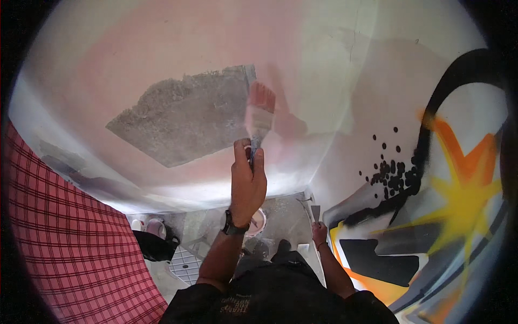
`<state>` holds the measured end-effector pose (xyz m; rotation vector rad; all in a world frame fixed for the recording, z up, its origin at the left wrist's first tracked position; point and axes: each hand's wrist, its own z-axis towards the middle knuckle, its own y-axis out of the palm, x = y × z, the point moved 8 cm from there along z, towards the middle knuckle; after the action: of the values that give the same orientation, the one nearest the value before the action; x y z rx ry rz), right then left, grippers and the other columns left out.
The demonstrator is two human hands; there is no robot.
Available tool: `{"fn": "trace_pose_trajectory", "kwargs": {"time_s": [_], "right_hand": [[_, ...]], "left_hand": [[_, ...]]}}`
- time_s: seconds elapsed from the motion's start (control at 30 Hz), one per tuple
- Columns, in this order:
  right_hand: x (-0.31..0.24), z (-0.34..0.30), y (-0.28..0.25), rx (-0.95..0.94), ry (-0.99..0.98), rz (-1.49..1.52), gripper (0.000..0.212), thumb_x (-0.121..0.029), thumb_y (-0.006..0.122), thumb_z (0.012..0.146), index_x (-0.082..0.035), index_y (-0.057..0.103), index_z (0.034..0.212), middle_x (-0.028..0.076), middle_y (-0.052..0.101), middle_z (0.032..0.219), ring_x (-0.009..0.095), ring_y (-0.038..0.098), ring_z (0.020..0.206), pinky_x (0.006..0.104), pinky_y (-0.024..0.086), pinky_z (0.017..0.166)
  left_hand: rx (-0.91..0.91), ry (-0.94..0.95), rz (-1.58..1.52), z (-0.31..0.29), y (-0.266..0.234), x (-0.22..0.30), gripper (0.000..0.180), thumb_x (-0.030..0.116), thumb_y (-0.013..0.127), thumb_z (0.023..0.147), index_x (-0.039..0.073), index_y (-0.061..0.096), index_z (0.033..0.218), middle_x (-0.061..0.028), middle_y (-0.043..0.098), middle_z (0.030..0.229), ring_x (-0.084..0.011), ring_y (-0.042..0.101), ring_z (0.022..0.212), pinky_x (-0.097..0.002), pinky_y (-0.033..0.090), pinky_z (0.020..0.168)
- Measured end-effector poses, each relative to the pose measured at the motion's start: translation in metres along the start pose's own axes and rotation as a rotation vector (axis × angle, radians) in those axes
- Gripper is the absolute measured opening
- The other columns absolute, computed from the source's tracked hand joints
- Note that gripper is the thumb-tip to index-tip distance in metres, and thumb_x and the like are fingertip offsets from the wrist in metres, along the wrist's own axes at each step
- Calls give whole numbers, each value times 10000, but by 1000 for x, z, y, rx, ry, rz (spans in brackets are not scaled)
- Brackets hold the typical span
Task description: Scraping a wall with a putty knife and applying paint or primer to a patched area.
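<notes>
Raised in front of the wall, my left hand [249, 181] is closed around the handle of a paintbrush [260, 119], its reddish bristles pointing up. The bristles are by the right edge of a rough grey bare patch [189, 116] in the pinkish, pale wall [210, 32]. Whether they touch the wall I cannot tell. Lower and to the right, my right hand [319, 233] grips a scraper [315, 213] with its flat grey blade upward, close to the right-hand wall. A dark watch [233, 224] is on my left wrist.
Partly behind my left wrist, a bucket [257, 222] stands on the floor. A red checked cloth [70, 232] hangs at left, near a black bag [154, 244], a pinkish container [156, 228] and a white grid-like panel [186, 265]. Graffiti [458, 205] covers the right wall.
</notes>
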<state>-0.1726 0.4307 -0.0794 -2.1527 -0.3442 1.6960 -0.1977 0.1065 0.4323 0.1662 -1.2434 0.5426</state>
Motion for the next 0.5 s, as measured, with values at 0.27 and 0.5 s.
{"fn": "trace_pose_trajectory", "kwargs": {"time_s": [0.27, 0.5], "right_hand": [[28, -8, 28, -90, 95, 175, 187, -220, 590, 825, -40, 575, 776, 70, 544, 631, 167, 518, 565, 317, 401, 517], [-50, -19, 8, -50, -71, -14, 213, -231, 597, 871, -36, 569, 789, -15, 490, 587, 86, 463, 529, 264, 361, 480]], "left_hand": [[-176, -79, -253, -16, 19, 9, 340, 50, 418, 959, 25, 328, 1287, -35, 450, 951, -81, 429, 705, -224, 400, 601], [-105, 3, -309, -18, 10, 18, 388, -34, 441, 915, -7, 316, 1281, -73, 517, 1008, -124, 462, 699, -249, 424, 634]]}}
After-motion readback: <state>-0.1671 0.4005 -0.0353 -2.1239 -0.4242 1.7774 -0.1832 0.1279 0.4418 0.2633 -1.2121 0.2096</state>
